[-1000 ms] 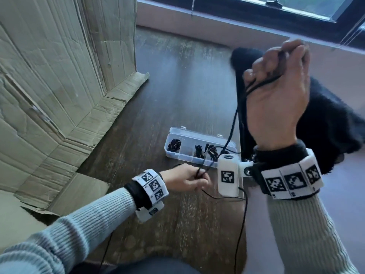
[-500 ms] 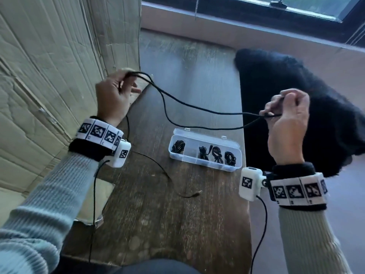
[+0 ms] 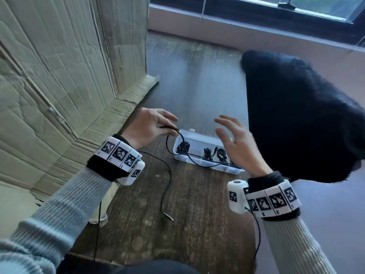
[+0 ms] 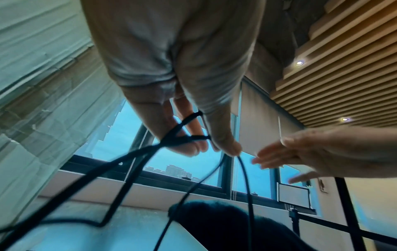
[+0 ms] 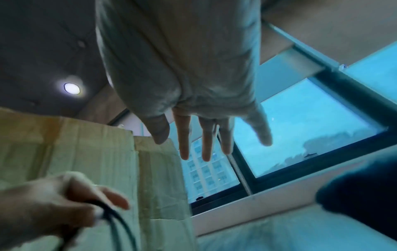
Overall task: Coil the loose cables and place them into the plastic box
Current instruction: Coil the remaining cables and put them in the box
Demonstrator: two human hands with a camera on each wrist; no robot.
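- I see the plastic box [image 3: 207, 163] on the table [image 3: 197, 86], low between both hands, coiled cables inside.
- My left hand [image 3: 147, 126] pinches the loose black cable [image 3: 167, 173], which trails across the box's front and onto the table.
- My right hand [image 3: 237, 143] hovers over the box, fingers spread, holding nothing.
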